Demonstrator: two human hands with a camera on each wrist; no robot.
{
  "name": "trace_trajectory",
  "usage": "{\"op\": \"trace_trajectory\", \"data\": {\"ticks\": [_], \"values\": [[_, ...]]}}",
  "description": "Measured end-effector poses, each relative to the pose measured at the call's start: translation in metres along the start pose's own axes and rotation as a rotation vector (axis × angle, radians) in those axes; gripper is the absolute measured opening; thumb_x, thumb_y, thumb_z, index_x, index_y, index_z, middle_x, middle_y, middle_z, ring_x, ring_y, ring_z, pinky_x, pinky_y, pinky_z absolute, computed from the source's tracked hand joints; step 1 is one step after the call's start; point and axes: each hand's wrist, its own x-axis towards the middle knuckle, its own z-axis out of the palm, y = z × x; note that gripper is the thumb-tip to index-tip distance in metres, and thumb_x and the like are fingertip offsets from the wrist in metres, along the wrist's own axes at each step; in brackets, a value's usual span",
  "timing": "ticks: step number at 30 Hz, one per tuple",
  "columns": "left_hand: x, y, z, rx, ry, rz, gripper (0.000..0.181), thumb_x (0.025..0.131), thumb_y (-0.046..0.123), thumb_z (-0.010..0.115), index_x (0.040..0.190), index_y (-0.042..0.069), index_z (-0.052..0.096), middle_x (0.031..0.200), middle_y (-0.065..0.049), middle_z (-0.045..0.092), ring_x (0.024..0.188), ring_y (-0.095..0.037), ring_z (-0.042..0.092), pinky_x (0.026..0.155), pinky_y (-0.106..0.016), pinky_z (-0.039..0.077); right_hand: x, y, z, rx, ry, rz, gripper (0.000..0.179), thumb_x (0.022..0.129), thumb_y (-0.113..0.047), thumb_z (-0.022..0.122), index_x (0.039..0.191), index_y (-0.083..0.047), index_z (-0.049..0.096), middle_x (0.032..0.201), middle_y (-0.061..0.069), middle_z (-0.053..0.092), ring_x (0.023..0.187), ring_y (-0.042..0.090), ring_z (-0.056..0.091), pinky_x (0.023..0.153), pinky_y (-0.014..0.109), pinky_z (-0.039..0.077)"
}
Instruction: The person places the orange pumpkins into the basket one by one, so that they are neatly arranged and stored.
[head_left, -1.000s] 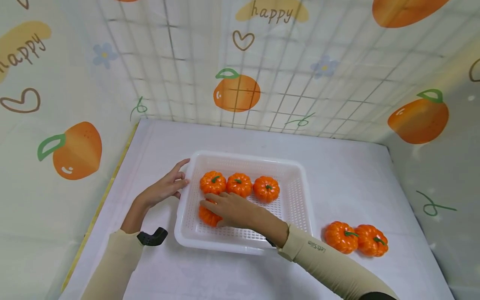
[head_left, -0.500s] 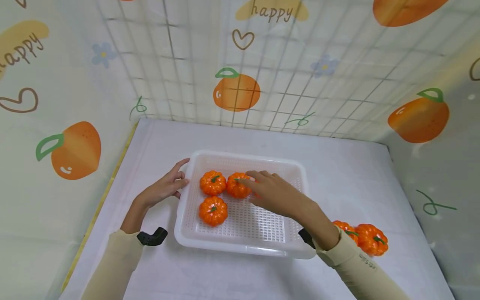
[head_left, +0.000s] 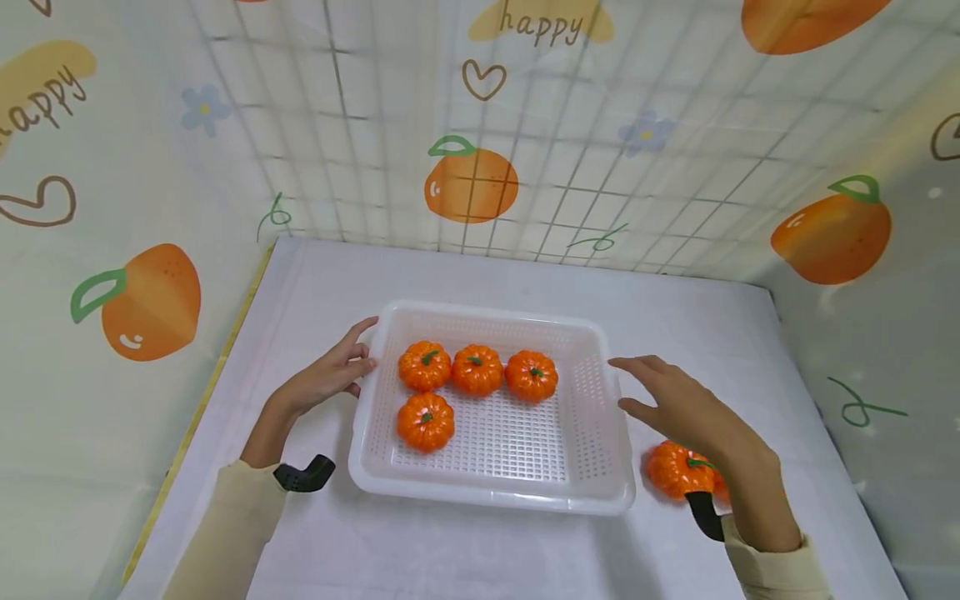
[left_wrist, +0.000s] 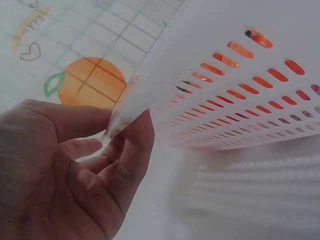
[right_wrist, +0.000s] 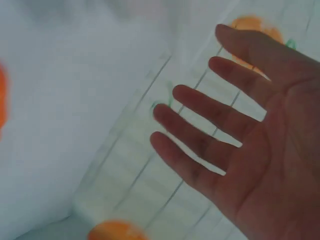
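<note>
A white perforated plastic basket [head_left: 491, 500] stands on the table. Inside it, three small orange toy pumpkins [head_left: 477, 371] line up along the back, and another pumpkin [head_left: 425, 422] lies in front of the leftmost. My left hand [head_left: 326, 379] holds the basket's left rim; in the left wrist view, the thumb and fingers meet at the edge of the basket wall [left_wrist: 200, 30]. My right hand [head_left: 693, 408] hovers just past the basket's right side, palm bare and fingers spread in the right wrist view. Below it sits a pumpkin [head_left: 675, 471]; one more, mostly hidden by the wrist, is beside it.
White cloth covers the table [head_left: 480, 554]. A patterned curtain [head_left: 360, 167] with printed oranges encloses the back and sides. Yellow edging [head_left: 210, 400] runs along the left table edge.
My right hand has left the front-left pumpkin, passed over the back-right pumpkin and moved rightward out of the basket. The pumpkins stay in place, and my left hand has not moved.
</note>
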Motion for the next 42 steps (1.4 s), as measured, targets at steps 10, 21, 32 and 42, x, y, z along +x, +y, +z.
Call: {"op": "trace_trajectory", "data": {"ticks": [10,21,32,42], "values": [[0.0,-0.001,-0.001,0.0,0.007,-0.01,0.067,0.106,0.013,0.046,0.16,0.02,0.007,0.117,-0.024,0.049,0.094,-0.03,0.06,0.074,-0.036,0.056,-0.04,0.063,0.026,0.109,-0.024,0.204,0.086,0.089,-0.042,0.073,0.155,-0.008,0.028,0.146,0.035,0.03,0.124,0.057,0.039,0.086,0.076,0.038],[-0.005,0.0,-0.001,-0.005,0.012,-0.015,0.067,0.106,0.015,0.046,0.16,0.019,0.006,0.12,-0.024,0.048,0.096,-0.031,0.059,0.074,-0.035,0.056,-0.051,0.083,0.058,0.14,-0.082,0.306,0.09,0.082,-0.042,0.079,0.149,0.0,0.034,0.138,0.041,0.03,0.117,0.057,0.045,0.079,0.067,0.05],[-0.004,-0.002,0.0,-0.008,0.006,-0.001,0.067,0.106,0.015,0.046,0.16,0.021,0.007,0.124,-0.026,0.048,0.097,-0.032,0.061,0.076,-0.036,0.057,-0.05,0.088,0.068,0.157,-0.098,0.316,0.08,0.083,-0.031,0.08,0.146,-0.001,0.041,0.131,0.036,0.041,0.113,0.052,0.049,0.078,0.066,0.05],[0.0,-0.004,0.0,-0.013,0.003,-0.008,0.068,0.106,0.016,0.047,0.16,0.021,0.006,0.122,-0.025,0.048,0.097,-0.032,0.061,0.076,-0.037,0.057,-0.052,0.086,0.055,0.101,-0.029,0.293,0.079,0.083,-0.033,0.08,0.143,0.001,0.042,0.126,0.037,0.044,0.107,0.051,0.052,0.079,0.065,0.05]]}}
